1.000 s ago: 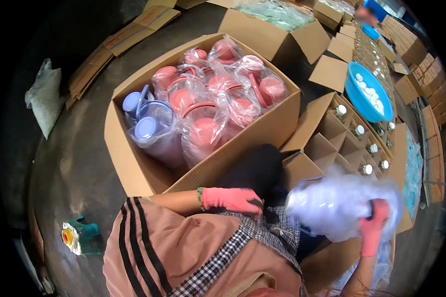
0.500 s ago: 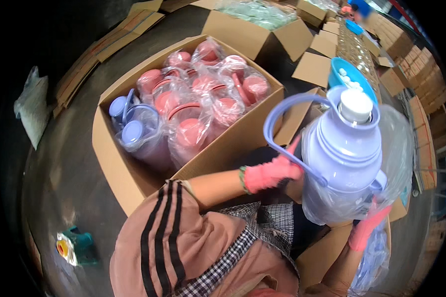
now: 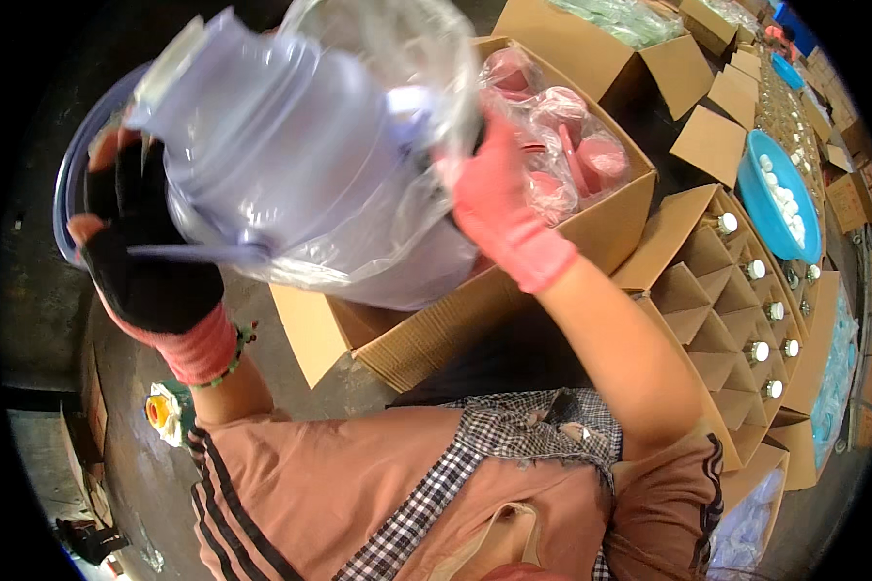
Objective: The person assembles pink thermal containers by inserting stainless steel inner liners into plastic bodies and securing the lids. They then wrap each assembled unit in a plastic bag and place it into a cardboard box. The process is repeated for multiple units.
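A lavender vacuum flask (image 3: 291,145), blurred by motion, is held tilted in the air with its neck toward the upper left. A clear plastic bag (image 3: 358,29) hangs loosely around its body. My left hand (image 3: 160,261), in a pink glove with a black palm and bare fingertips, supports the neck side with fingers spread around it. The flask's carry handle (image 3: 63,194) loops past that hand. My right hand (image 3: 509,208), in a pink glove, closes on the gathered bag beside the flask's body; its fingertips are partly hidden.
Beneath the flask stands a carton (image 3: 601,223) of bagged pink flasks (image 3: 557,107). At right a divided carton (image 3: 693,276) holds several white-capped bottles, near a blue basin (image 3: 761,218) of white stoppers. Another carton (image 3: 513,39) holds green bagged items. A teal object (image 3: 174,412) lies on the floor.
The flask has moved from the right to the left, over the carton, and tipped over. My right hand has gone from its base to the bag. My view has shifted, showing the divided carton.
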